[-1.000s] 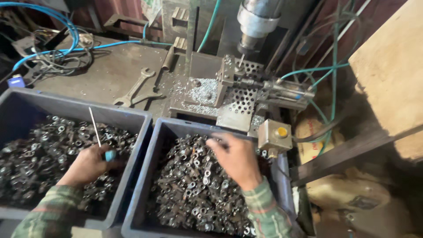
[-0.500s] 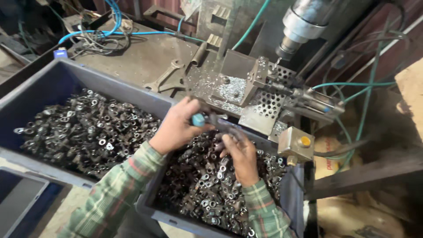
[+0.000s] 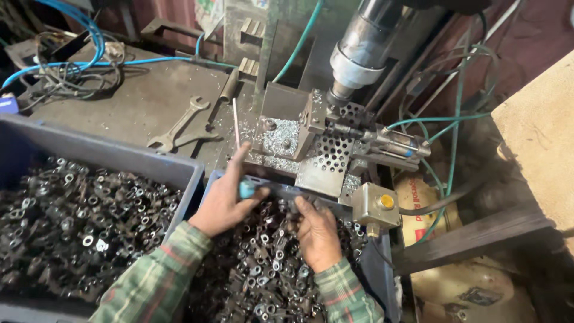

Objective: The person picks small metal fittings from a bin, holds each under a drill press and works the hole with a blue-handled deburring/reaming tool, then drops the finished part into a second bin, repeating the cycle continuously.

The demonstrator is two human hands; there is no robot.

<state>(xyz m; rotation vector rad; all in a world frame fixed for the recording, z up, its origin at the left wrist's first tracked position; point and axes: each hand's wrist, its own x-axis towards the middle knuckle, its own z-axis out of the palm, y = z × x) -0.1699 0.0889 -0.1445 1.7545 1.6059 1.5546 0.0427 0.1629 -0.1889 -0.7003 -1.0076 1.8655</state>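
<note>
Left hand [image 3: 224,200] clamped on rod [image 3: 236,122] at its teal grip [image 3: 246,189]: thin, stiff, light. Right hand [image 3: 317,230] curled among parts [image 3: 263,269] at bin's [image 3: 382,269] far edge; grip unclear. Parts small, hard, likely oily.

Wrench [image 3: 179,124], blue hoses [image 3: 89,36], yellow button [image 3: 387,201]

Right of the small metal switch box [image 3: 375,205] with the yellow button, low beside the machine, lies a cream-yellow sack [image 3: 426,206] bearing dark lettering and a small red mark, partly hidden by hoses. At the top edge, behind the machine, hangs a pale printed sheet [image 3: 210,13] with green patches.
</note>
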